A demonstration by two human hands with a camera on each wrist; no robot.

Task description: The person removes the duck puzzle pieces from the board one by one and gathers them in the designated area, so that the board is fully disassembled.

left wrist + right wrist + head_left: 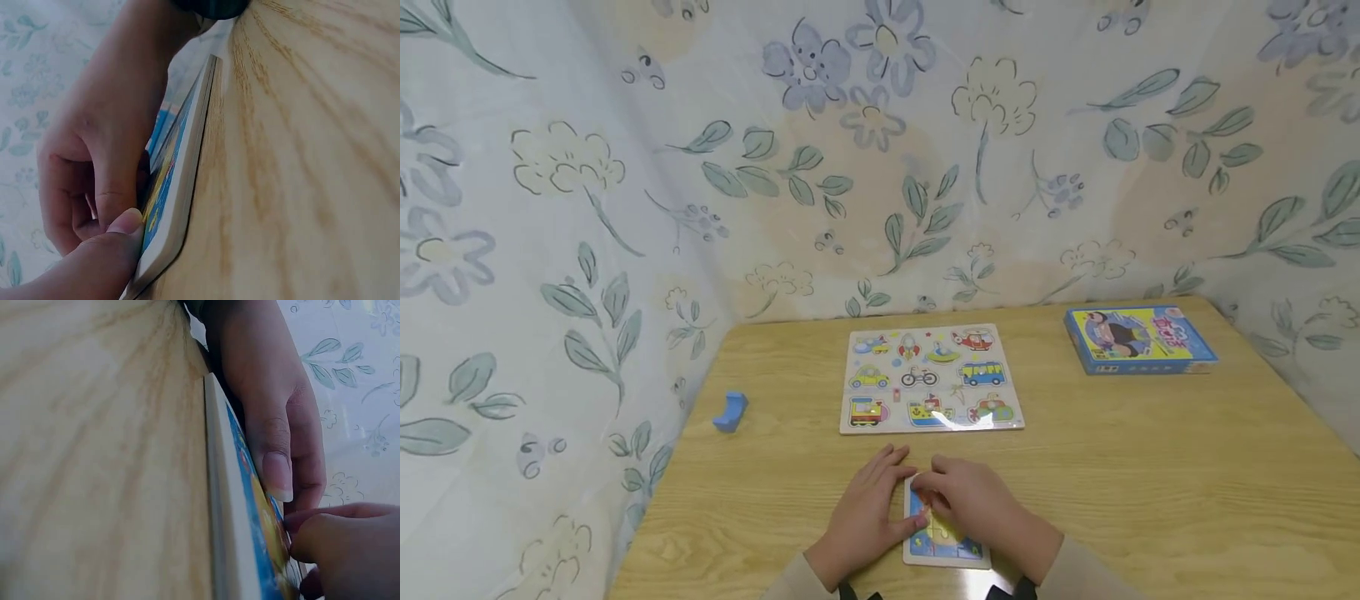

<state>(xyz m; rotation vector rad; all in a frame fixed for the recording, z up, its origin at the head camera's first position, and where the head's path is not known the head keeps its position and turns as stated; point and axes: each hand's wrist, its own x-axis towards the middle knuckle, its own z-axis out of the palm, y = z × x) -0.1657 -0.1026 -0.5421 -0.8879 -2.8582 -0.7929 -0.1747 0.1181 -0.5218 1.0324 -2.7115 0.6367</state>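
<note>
A small jigsaw puzzle (951,552) in a pale frame, with a blue and yellow picture, lies flat at the table's near side. My left hand (868,517) rests along its left edge, fingers stretched forward and thumb lying on the picture. From the other side my right hand (973,500) reaches over the puzzle's upper part, its fingers bent and fingertips at the picture surface. In the left wrist view, the right hand (106,137) curls beside the left thumb (100,259). I cannot tell whether the right fingertips (306,540) pinch a puzzle piece.
Beyond the hands lies a vehicle picture board (932,379). A blue curved block (732,412) sits at the left, near the table edge. At the back right is a blue and yellow box (1138,340). Flowered cloth (880,208) hangs behind the wooden table (1150,467).
</note>
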